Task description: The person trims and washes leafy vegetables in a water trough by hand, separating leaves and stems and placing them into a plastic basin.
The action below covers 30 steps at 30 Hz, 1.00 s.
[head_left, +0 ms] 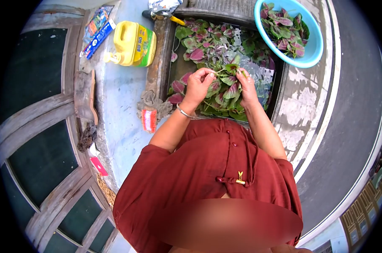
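Observation:
My left hand (199,86) is closed in a pinch on the thin pale stem of a leafy sprig. My right hand (247,84) is closed on the leaves at the sprig's other end. The sprig (229,80) has green and purple leaves and is held over a dark sink (276,90). Water and many loose green and purple leaves (197,42) fill the sink. At the upper right, a light blue basin (316,46) holds more of these leaves.
Left of the sink stand a yellow jug (132,44), a grey rag (154,103) and a red and white brush or sponge (149,121). A blue packet (99,40) lies by the window frame. A tool with a yellow handle (177,20) rests at the sink's top left corner.

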Motion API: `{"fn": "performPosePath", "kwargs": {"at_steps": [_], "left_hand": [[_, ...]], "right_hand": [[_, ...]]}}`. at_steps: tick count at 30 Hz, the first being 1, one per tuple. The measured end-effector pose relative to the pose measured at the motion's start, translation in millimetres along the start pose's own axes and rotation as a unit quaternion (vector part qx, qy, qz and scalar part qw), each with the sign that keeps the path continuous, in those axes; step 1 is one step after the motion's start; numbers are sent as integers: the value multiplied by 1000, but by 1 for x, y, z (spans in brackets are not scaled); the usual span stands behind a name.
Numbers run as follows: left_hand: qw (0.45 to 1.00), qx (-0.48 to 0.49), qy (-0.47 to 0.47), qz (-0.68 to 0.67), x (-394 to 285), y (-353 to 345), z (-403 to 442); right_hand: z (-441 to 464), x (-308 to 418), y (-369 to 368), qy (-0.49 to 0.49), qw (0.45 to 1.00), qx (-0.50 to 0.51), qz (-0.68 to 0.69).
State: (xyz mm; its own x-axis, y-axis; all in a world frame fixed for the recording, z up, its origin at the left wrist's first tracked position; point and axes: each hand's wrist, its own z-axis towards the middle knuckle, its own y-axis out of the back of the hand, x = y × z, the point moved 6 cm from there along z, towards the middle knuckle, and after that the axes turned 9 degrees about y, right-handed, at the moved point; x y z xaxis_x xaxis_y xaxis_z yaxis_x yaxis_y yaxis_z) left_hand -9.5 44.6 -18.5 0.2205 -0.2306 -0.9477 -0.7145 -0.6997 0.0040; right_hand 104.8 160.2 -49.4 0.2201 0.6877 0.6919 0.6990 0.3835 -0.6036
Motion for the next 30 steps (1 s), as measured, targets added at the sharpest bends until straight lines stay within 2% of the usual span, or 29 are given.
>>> {"fn": "performPosePath", "kwargs": {"at_steps": [1, 3, 4, 7, 8, 12, 13, 14, 15, 17, 18, 19, 21, 22, 30], "left_hand": [[1000, -2, 14, -15, 1, 3, 0], [999, -6, 23, -23, 1, 7, 0], [998, -18, 10, -62, 1, 10, 1], [993, -35, 6, -114, 3, 21, 3], [994, -34, 6, -107, 2, 23, 3], [996, -29, -6, -82, 1, 27, 3], [996, -29, -5, -83, 0, 28, 3], [1000, -21, 2, -22, -2, 27, 2], [999, -14, 9, 39, -4, 25, 1], [996, -9, 14, 92, -7, 22, -1], [989, -5, 19, 144, -8, 20, -1], [989, -5, 19, 144, -11, 18, -1], [968, 6, -115, 221, -32, 8, -5], [958, 11, -151, 242, -38, 4, -6], [931, 12, -177, 319, -43, -3, -11]], "right_hand": [[0, 2, 0, 0, 1000, 0, 0], [2, 7, 2, 13, 994, -16, 106], [4, 5, 13, 14, 992, -47, 116], [8, 11, 26, 23, 989, -34, 140], [14, 1, 41, -32, 988, 17, 151], [5, 40, 18, 42, 997, -16, 60], [7, 43, 17, 27, 999, 24, 4], [9, 45, 14, 12, 997, 65, -51], [10, 46, 11, 12, 997, 64, -51], [11, 54, -7, 112, 956, 127, -242], [5, 63, -26, 125, 934, 169, -289], [8, 58, -28, 164, 880, 196, -401], [2, 57, -48, 287, 779, 246, -501], [0, 56, -54, 290, 742, 254, -548], [-2, 33, -59, 279, 684, 303, -602]]}}
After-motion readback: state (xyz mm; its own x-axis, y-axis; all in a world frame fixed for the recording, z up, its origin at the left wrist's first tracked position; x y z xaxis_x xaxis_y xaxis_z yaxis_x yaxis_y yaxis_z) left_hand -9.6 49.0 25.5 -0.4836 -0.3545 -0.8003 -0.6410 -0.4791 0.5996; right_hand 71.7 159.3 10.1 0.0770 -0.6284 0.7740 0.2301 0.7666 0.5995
